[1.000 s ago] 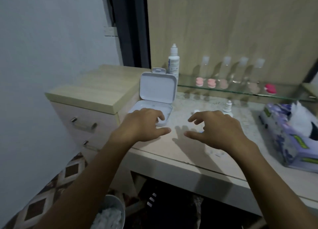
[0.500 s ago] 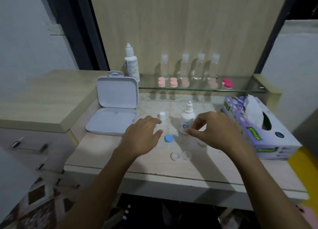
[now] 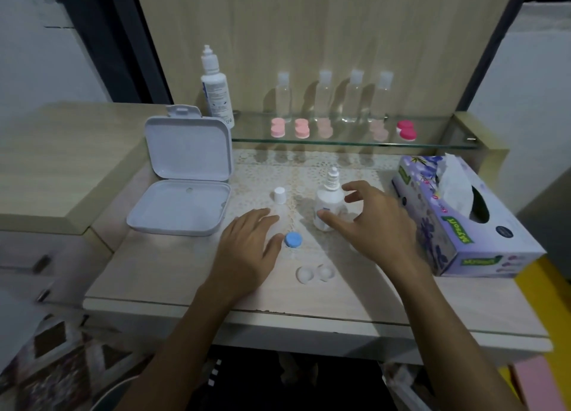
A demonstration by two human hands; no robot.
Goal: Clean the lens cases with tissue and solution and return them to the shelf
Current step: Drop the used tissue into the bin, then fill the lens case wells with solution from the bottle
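Your right hand (image 3: 378, 225) has spread wider beside the uncapped solution bottle (image 3: 328, 205), grasping nothing. Your left hand (image 3: 247, 250) lies relaxed, thumb near the blue cap (image 3: 293, 240)

There's a white hinged box (image 3: 185, 182) lying open on the left of the tabletop (image 3: 173, 274), lid standing up, right beside a wooden drawer unit (image 3: 55, 163) with dark handles. Four clear little bottles with white caps (image 3: 335, 98) line up against the wood panel wall (image 3: 309, 24) at the back. Patterned floor tiles (image 3: 61, 364) show bottom left.
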